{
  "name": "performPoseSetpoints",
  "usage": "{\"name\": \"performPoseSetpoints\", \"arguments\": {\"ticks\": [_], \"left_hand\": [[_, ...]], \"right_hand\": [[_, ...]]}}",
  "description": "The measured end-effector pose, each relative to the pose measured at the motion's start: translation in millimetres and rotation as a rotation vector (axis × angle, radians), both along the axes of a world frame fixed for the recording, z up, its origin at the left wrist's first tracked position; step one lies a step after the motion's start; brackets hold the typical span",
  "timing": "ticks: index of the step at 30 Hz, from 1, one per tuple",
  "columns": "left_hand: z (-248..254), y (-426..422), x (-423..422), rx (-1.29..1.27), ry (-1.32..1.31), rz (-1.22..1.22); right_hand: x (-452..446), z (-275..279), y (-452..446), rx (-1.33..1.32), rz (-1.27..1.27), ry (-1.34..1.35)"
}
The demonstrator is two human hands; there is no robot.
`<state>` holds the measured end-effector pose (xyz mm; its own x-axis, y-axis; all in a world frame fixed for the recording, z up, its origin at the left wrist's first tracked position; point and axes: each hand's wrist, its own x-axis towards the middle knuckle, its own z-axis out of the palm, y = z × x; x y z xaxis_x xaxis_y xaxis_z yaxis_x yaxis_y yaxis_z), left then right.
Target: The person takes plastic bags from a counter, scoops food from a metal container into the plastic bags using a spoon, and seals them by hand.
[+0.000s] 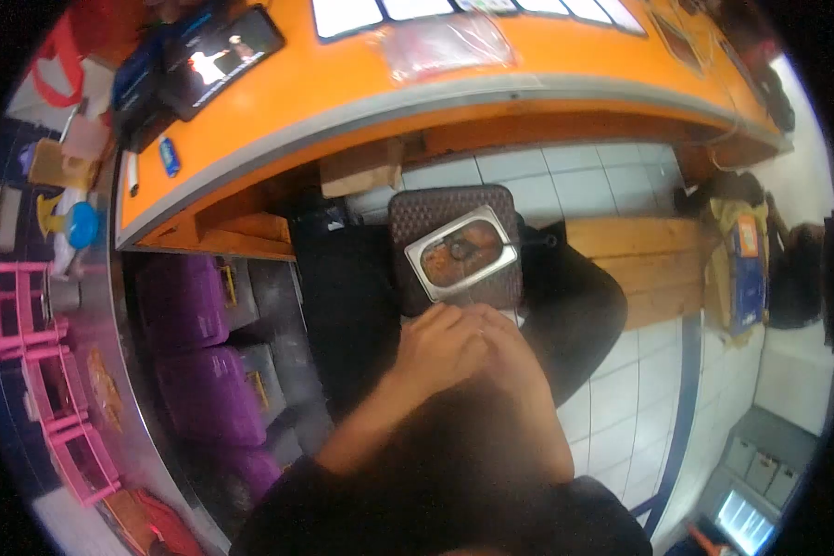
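My left hand (438,345) and my right hand (508,345) meet just in front of a metal food pan (423,278). Their fingers are closed together, and something thin, pale and see-through shows faintly at the fingertips; its kind is blurred. Reddish-brown food (449,262) lies in the pan. A spoon or ladle with a dark handle (539,241) rests in it, the handle sticking out past the right rim. Under the pan is a dark brown woven-textured stool or box (417,210), between the person's legs.
An orange counter (296,102) curves across the front, bearing a tablet (222,60), a clear plastic packet (448,46) and white-screened devices. Purple-lidded bins (208,394) stand at left, near pink racks (51,371). To the right is a wooden bench (639,264).
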<state>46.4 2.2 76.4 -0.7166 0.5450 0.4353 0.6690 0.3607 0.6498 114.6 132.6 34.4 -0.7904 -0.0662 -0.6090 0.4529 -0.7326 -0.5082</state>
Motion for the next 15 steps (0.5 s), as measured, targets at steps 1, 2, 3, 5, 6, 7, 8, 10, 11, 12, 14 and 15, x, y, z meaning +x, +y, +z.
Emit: {"name": "performPoseSetpoints", "arguments": {"ticks": [1, 2, 3, 5, 6, 7, 8, 10, 11, 12, 14, 15], "left_hand": [[-0.8, -0.4, 0.6, -0.017, 0.011, -0.045], [-3.0, -1.0, 2.9, -0.015, -0.004, -0.058], [-6.6, -1.1, 4.8, -0.051, 0.03, -0.026], [-15.7, 0.9, 8.2, -0.085, 0.065, 0.008], [-21.2, 1.0, 9.8, -0.074, 0.023, 0.11], [-24.5, 0.5, 10.5, -0.064, -0.02, 0.211], [-26.0, -0.2, 11.0, -0.068, -0.022, 0.207], [-25.7, 1.1, 9.7, -0.036, -0.104, 0.282], [-22.3, 3.6, 10.2, -0.034, -0.106, 0.284], [-14.3, 7.0, 10.3, -0.006, -0.188, 0.369], [-13.6, 6.6, 7.6, 0.022, -0.272, 0.462], [-19.6, 2.9, 3.7, -0.008, -0.171, 0.437]], "right_hand": [[-1.0, -2.2, -3.6, -0.028, -0.1, -0.008], [-1.1, -5.0, -8.2, -0.054, -0.195, -0.012], [-3.5, -10.3, -14.8, 0.032, -0.324, 0.014], [-2.8, -4.3, -14.3, 0.203, -0.366, 0.027], [-5.7, 5.8, -15.2, 0.368, -0.401, 0.048], [-7.9, 13.9, -18.6, 0.457, -0.435, 0.05], [-8.5, 14.5, -21.4, 0.454, -0.437, 0.046], [-9.9, 14.7, -23.5, 0.786, -0.416, 0.16], [-9.6, 13.9, -22.3, 0.788, -0.414, 0.16], [-9.3, 12.4, -20.6, 1.087, -0.342, 0.211], [-9.5, 11.6, -20.6, 1.38, -0.254, 0.266], [-9.5, 12.5, -21.6, 1.411, -0.258, 0.288]]}}
